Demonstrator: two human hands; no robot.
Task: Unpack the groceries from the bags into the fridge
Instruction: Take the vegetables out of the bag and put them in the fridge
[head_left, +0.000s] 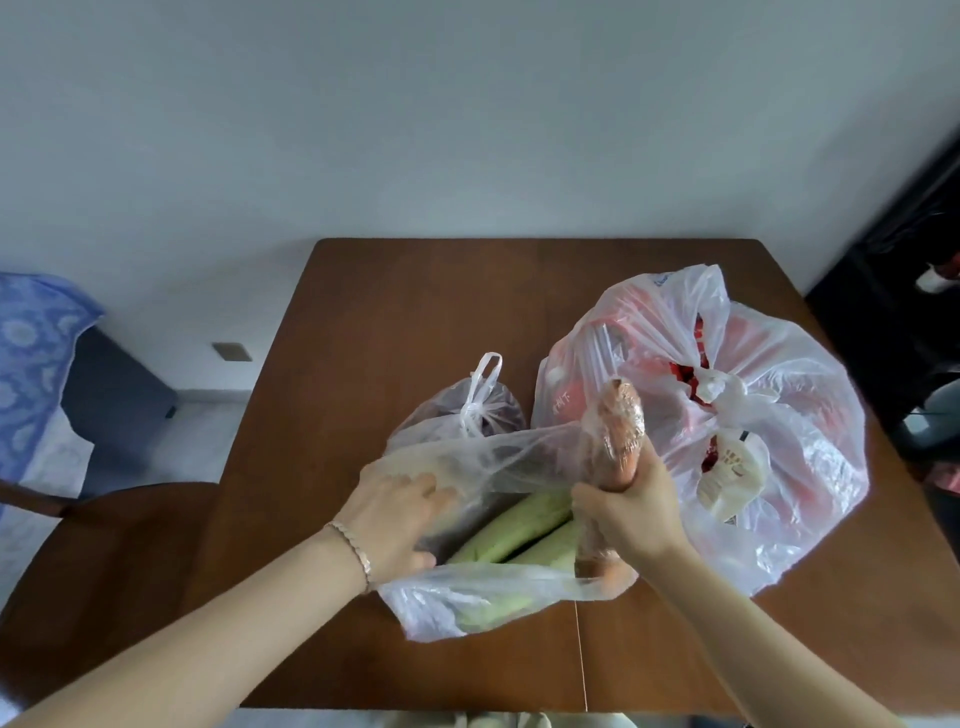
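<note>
Table (415, 312): right hand (628, 514) grips wrapped carrot (618, 421) at bag (467, 597) mouth; left hand (395, 525) relaxed inside bag.

You have three plastic bags on one counter (389, 312): an open bag (467, 603), a small tied bag (467, 410) and a large tied bag (779, 415). Two green corn ears (519, 525) show in the open bag. Your right hand (628, 514) holds one wrapped carrot (618, 431). One chair (104, 545) stands alongside.
</note>
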